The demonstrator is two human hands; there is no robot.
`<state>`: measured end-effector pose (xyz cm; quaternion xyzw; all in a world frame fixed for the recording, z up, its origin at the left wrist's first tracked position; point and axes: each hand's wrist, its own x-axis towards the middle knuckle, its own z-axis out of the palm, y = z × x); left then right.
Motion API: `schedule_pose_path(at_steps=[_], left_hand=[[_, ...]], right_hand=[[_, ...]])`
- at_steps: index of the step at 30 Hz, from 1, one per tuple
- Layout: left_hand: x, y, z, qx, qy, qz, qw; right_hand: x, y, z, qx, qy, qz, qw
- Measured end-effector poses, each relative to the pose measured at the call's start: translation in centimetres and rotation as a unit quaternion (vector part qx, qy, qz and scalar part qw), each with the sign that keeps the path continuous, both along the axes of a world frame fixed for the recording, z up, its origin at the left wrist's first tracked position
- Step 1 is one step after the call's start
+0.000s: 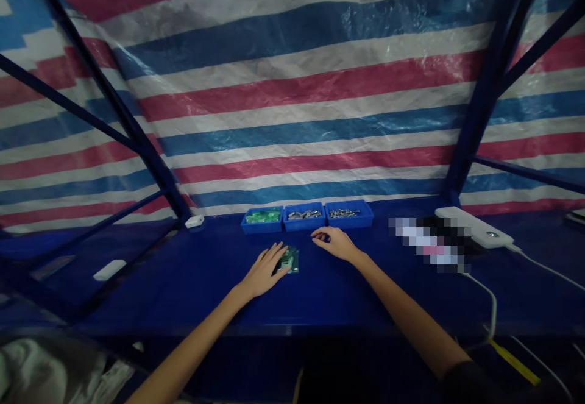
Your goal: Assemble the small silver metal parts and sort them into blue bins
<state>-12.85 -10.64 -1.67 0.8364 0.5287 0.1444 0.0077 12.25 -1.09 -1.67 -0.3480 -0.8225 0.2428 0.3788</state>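
My left hand lies with its fingers stretched out over a small clear packet with green in it, flat on the blue table. The hand covers the packet's left part. My right hand is just in front of the trays, fingers curled together; whatever they may hold is too small to make out. Behind the hands stand three blue trays side by side: the left tray holds green packets, the middle tray metal pieces, the right tray smaller metal parts.
To the right lie a white power bank and a blurred-out object, with white cables running off the table. Two small white objects lie at the left, one by the frame post and one nearer. A striped sheet hangs behind.
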Motion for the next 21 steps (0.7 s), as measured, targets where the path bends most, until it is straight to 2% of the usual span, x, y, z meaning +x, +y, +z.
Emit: schedule_pose_path(at_steps=[4,7,10,15,21], left_hand=[[3.7,1.6,-1.0,0.038,-0.065,0.011,0.997],[6.4,3.2,-1.1,0.059,-0.125,0.001,0.990],[8.1,4.6,-1.0,0.080,-0.188,0.005,0.979],[8.5,5.4,-0.7,0.155,-0.297,0.053,0.941],[8.1,4.8,-0.7,0.164,-0.370,0.101,0.909]], right_hand=[[-0.1,0.3,-0.9,0.004,-0.012,0.009,1.000],[-0.1,0.5,-1.5,-0.005,-0.010,0.021,1.000],[0.0,0.7,-1.5,-0.022,0.029,0.024,0.999],[-0.4,0.4,-0.7,-0.060,0.114,0.012,0.992],[-1.4,-0.6,-0.7,-0.038,0.142,-0.005,0.989]])
